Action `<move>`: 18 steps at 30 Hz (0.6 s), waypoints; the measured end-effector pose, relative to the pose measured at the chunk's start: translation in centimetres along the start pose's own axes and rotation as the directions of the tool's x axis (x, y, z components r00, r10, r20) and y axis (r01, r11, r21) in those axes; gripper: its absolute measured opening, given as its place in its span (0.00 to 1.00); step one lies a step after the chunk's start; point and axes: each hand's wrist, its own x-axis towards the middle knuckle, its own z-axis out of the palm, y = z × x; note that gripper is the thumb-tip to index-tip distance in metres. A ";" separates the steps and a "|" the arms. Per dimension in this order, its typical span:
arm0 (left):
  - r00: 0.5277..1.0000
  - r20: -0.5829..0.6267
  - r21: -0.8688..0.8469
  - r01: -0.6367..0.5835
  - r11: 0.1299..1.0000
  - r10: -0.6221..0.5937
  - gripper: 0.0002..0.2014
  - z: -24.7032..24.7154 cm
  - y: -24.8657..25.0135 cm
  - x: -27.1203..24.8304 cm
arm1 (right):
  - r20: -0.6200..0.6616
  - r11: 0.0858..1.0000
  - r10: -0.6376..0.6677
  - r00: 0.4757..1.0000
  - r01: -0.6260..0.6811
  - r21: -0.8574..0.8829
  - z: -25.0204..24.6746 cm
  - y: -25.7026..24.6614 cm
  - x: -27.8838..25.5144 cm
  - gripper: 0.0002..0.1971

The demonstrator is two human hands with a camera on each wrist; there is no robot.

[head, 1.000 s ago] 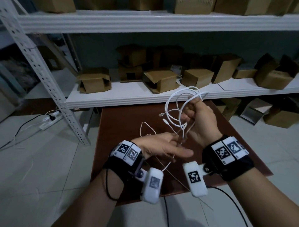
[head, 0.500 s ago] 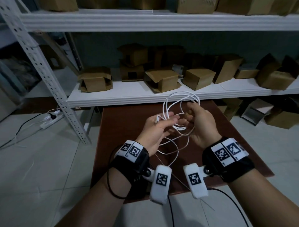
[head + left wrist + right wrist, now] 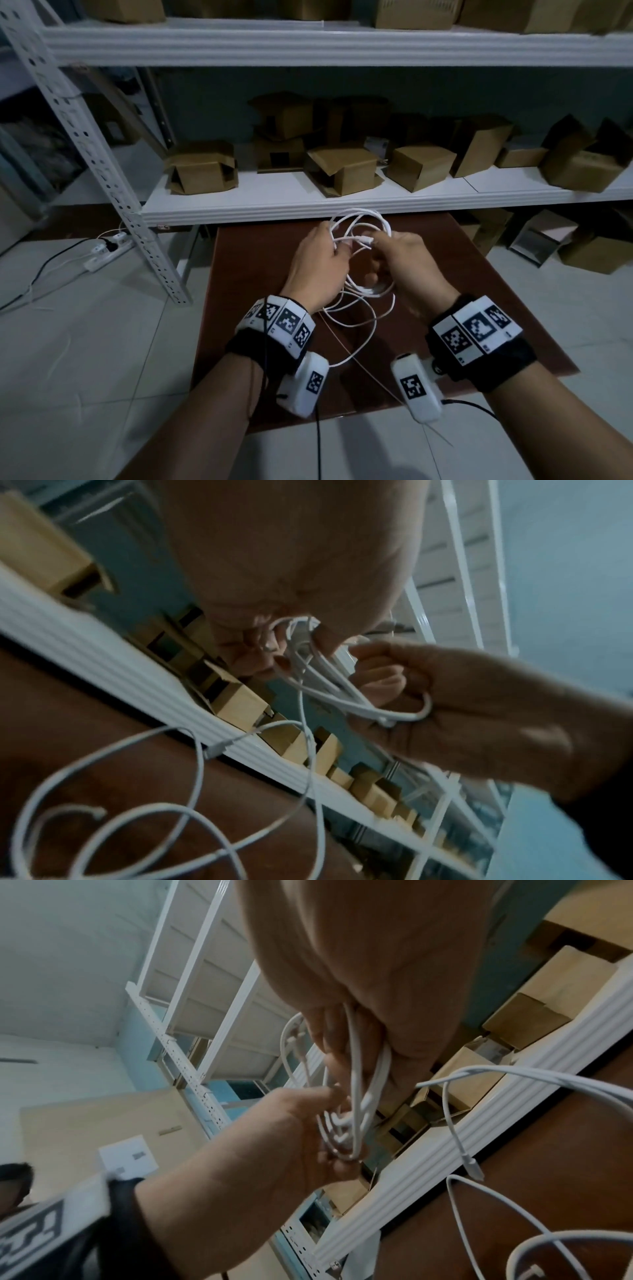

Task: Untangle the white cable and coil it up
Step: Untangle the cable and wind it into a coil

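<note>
A thin white cable (image 3: 363,219) hangs in loops between my two hands above the brown table (image 3: 260,260). My right hand (image 3: 404,260) grips a bundle of coiled loops (image 3: 356,1096) in its curled fingers. My left hand (image 3: 318,260) pinches strands of the cable (image 3: 301,642) at the top of the coil, close against the right hand. Loose loops of the cable (image 3: 359,315) trail down onto the table (image 3: 68,750) below the hands. A connector end (image 3: 474,1171) dangles free.
A white metal shelf (image 3: 342,202) stands just behind the table, loaded with several cardboard boxes (image 3: 342,168). More boxes (image 3: 589,246) sit on the tiled floor at the right. A power strip (image 3: 106,253) with cords lies on the floor at the left.
My left hand has risen from below the coil up to its top and taken hold of the strands. Both hands have come together, and the coil has dropped slightly lower.
</note>
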 end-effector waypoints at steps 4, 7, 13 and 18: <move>0.990 -0.117 0.016 -0.072 0.997 0.073 0.06 -0.6 0.1 -0.1 | 0.038 0.998 0.010 0.999 -0.007 -0.064 -0.2 -0.2 -0.2 0.26; 0.988 -0.152 -0.253 -0.077 0.964 0.039 0.08 -0.9 0.1 -0.1 | 0.094 0.996 0.040 0.995 -0.033 -0.077 -0.3 -0.5 -0.2 0.21; 0.996 -0.090 -0.265 -0.012 0.964 -0.012 0.08 -0.9 0.2 0.0 | 0.271 0.990 0.055 0.961 -0.018 -0.137 -0.2 -0.5 -0.5 0.20; 0.994 0.085 -0.301 -0.044 0.953 0.073 0.04 -1.4 -0.4 0.5 | 0.238 0.991 0.034 0.971 -0.002 -0.135 -1.2 -0.8 -0.1 0.17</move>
